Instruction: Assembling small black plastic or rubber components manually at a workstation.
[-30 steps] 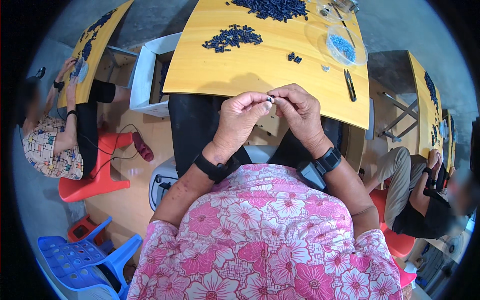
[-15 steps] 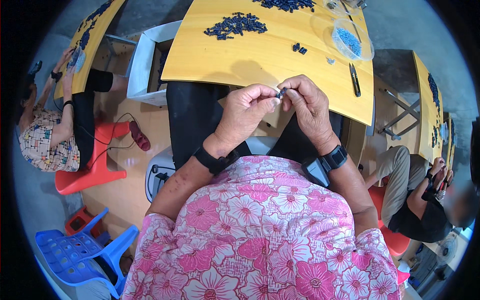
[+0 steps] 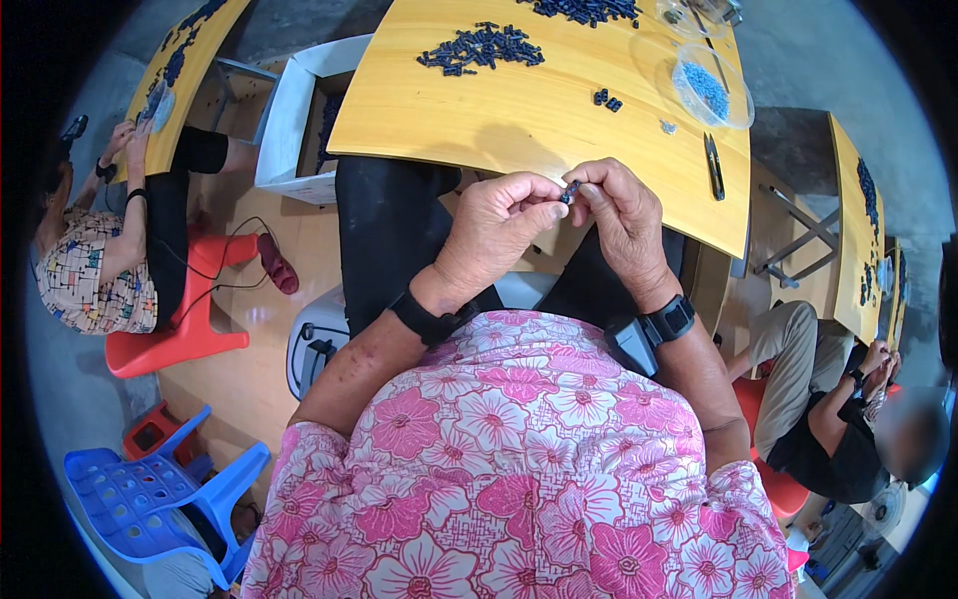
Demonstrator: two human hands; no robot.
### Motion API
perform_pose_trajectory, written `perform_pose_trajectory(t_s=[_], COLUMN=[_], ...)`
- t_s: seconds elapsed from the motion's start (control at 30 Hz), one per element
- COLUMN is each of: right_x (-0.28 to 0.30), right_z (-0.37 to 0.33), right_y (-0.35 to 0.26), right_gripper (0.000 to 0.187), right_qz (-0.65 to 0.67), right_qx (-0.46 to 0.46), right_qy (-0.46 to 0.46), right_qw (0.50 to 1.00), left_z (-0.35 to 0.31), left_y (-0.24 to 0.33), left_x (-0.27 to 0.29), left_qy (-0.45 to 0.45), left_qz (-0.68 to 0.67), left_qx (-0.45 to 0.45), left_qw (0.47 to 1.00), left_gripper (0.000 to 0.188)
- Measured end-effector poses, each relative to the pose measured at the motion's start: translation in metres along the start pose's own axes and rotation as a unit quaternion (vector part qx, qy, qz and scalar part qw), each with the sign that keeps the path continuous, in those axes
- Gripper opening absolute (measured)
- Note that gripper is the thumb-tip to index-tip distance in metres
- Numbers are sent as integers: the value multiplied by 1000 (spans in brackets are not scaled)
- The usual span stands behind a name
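Honestly, that tiny dark plastic-looking piece (image 3: 570, 191) sits between left hand (image 3: 499, 228) and right hand (image 3: 625, 217), both grips pinched onto it.

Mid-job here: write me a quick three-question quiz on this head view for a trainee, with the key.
1. True or false: the black snips lie on the yellow table, outside the clear bowl.
2. Which colour are the small pieces in that bowl?
a) red
b) light blue
c) green
3. What do the left hand and right hand hold between them?

Key:
1. True.
2. b.
3. A small dark part; it is too small to tell its exact shape.
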State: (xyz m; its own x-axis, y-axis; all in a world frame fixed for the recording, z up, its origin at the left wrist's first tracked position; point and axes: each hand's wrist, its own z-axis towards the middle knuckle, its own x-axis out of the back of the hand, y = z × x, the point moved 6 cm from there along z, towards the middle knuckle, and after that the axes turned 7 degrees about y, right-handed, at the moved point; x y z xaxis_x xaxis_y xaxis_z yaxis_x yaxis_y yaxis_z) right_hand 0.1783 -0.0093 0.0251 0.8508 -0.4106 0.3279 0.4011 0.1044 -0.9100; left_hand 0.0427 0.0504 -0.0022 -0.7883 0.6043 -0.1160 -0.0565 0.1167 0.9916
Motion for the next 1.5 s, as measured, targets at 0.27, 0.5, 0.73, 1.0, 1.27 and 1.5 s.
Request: perform_pose_trajectory(t_s=[0.27, 0.5, 0.73, 1.0, 1.27, 1.5], right_x=[3, 6, 6, 1, -1, 1], right_z=[0, 1, 0, -6, -7, -8], right_y=[-4, -4, -3, 0, 1, 0], right_gripper=[22, 36, 35, 26, 26, 26], right_qz=[-35, -40, 0, 42, 6, -8], right_qx=[38, 85, 100, 47, 63, 97], right_qy=[-16, -41, -51, -6, 10, 22], right_qw=[999, 995, 994, 998, 998, 995], left_z=[0, -1, -2, -3, -5, -6], left_y=[-3, -3, -5, -12, -18, -22], left_x=[2, 0, -3, -4, -4, -7], left_qy=[-3, -14, -34, -42, -33, -45], left_qz=[33, 13, -31, -80, -116, -142], left_qx=[3, 13, 48, 74, 119, 135], left_qw=[999, 1000, 998, 993, 986, 980], left_gripper=[16, 17, 17, 20, 21, 18])
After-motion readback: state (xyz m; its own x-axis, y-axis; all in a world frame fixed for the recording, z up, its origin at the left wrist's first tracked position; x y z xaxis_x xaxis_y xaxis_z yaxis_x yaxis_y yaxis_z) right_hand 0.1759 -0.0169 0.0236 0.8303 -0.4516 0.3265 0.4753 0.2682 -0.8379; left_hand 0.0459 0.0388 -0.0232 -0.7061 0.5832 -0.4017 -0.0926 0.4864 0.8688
